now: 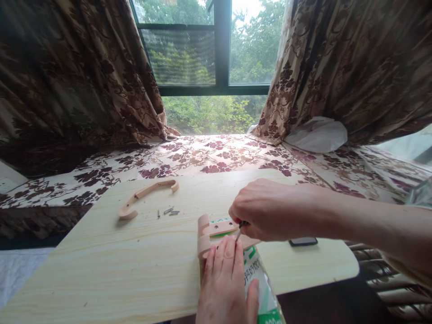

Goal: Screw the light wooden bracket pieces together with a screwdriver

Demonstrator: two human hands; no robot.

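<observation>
My right hand [258, 209] is closed round the dark handle of a screwdriver [239, 234], its thin shaft pointing down at a light wooden piece [203, 229]. The wooden piece has dark holes and rests on a white and green printed carton [261, 288]. Flat over the near part of the wood and the carton lies my left hand [226, 279], fingers stretched out. The screwdriver's tip is hidden near my left fingers. Farther left, a curved wooden piece [148, 191] and several small screws [171, 211] lie on the pale table [135, 265].
A dark phone-like object [303, 241] lies on the table under my right forearm. Beyond the table is a ledge with a floral cover [209, 155], a white bag [317, 135], patterned curtains [118, 81] and a window. The table's rounded right edge shows.
</observation>
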